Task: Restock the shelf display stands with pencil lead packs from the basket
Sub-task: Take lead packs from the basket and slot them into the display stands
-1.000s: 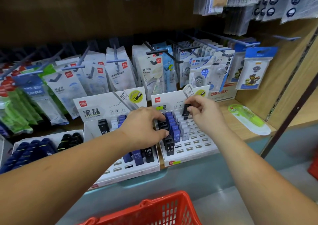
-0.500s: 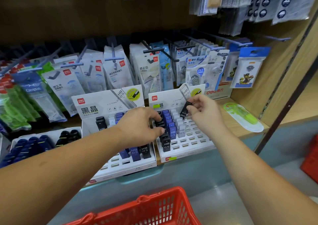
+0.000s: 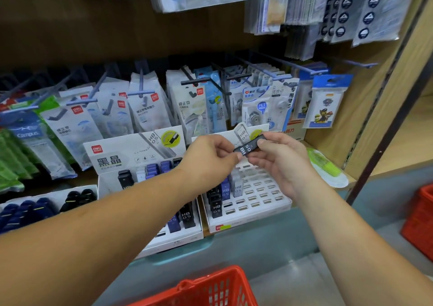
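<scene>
Your left hand (image 3: 210, 158) pinches the lower end of a black pencil lead pack (image 3: 249, 147) marked HB 0.5 with curled fingertips, and your right hand (image 3: 281, 163) pinches its upper end between thumb and forefinger, the pack tilted between them. Directly below your fingers sits the right display stand (image 3: 248, 221), packs standing in its slots under your left knuckles. The left display stand (image 3: 140, 156) lies beneath your left wrist, and the red basket (image 3: 210, 287) is below both forearms.

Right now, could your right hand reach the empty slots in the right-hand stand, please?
Probably yes: the right hand is just over the stand, nothing between, though it and the left hand pinch a black lead pack.
</scene>
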Available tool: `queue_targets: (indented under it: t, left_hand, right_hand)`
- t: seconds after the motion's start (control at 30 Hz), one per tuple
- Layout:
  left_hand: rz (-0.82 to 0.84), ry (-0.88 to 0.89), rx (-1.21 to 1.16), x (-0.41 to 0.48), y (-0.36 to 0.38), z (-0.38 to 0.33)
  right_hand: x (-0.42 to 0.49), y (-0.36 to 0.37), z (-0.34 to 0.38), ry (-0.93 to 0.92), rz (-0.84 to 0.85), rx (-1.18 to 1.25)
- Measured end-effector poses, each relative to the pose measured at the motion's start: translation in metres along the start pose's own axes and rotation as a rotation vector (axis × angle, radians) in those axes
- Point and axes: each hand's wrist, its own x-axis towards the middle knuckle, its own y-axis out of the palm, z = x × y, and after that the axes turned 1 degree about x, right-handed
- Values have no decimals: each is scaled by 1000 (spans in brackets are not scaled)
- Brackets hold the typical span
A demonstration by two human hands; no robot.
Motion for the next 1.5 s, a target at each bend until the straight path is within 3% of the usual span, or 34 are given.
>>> queue_targets:
  t: [0.13,0.2,0.3,0.43,0.5,0.6,0.7,1.17,1.5]
  left_hand:
    - [-90,-85,-243,10,1,-6]
    - [-128,-67,-254,19,1,-6]
    - [-120,72,23,34,0,-4]
    - [29,269,559,45,5,-3]
    - [60,281,627,48,10,-2]
    - [49,276,655,50,13,-1]
    - [25,256,669,52,17,-1]
    - [83,270,949,61,35,-13]
    - [120,230,778,34,13,-9]
  right_hand:
    - [-1,-2,-4,53,43,1]
    - [3,-8,-11,-38,0,-263]
    - [13,-24,-24,-325,-122,-735]
    - [17,-33,-40,-547,-150,-1092]
    - [18,-35,-43,-575,-171,-1183]
    - [16,-42,-46,-417,-192,-1295]
    - [14,-48,-50,-323,-165,-1249]
    - [7,-58,-57,-352,-148,-1086]
    - [-9,-44,-47,-279,-123,-1214]
